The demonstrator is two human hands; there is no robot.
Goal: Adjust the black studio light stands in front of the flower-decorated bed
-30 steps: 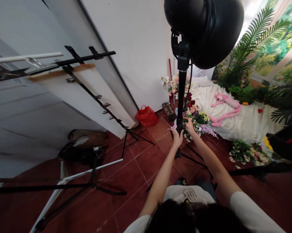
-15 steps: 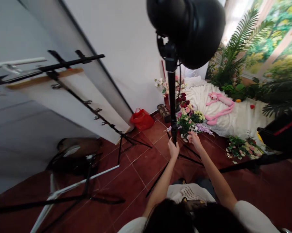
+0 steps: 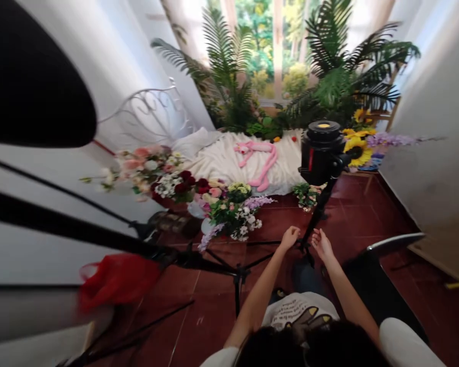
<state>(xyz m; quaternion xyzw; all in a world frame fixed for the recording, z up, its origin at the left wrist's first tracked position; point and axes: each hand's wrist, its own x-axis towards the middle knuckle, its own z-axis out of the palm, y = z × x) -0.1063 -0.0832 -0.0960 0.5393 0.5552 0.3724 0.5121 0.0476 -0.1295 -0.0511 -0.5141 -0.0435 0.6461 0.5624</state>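
Note:
My left hand (image 3: 291, 237) is off to the left of a black light stand pole (image 3: 318, 210), its fingers loosely bent with nothing visible in them. Just right of the same pole is my right hand (image 3: 321, 244), fingers curved and apart, also holding nothing. Both hands are close to the pole, with a small gap on each side. On top of this stand sits a black studio light (image 3: 321, 153) with a yellow round centre. The stand's foot is partly hidden near my legs.
A second stand's tripod (image 3: 239, 275) and a large black lamp head (image 3: 34, 76) are at left. A red bag (image 3: 118, 280) lies below. Artificial flowers (image 3: 229, 209) line a white cloth (image 3: 210, 158) bearing a pink plush toy (image 3: 265, 158). A black chair (image 3: 389, 290) stands right.
My view has swung right. My left hand has let go of the first lamp's stand pole, and both hands are now beside the other light stand.

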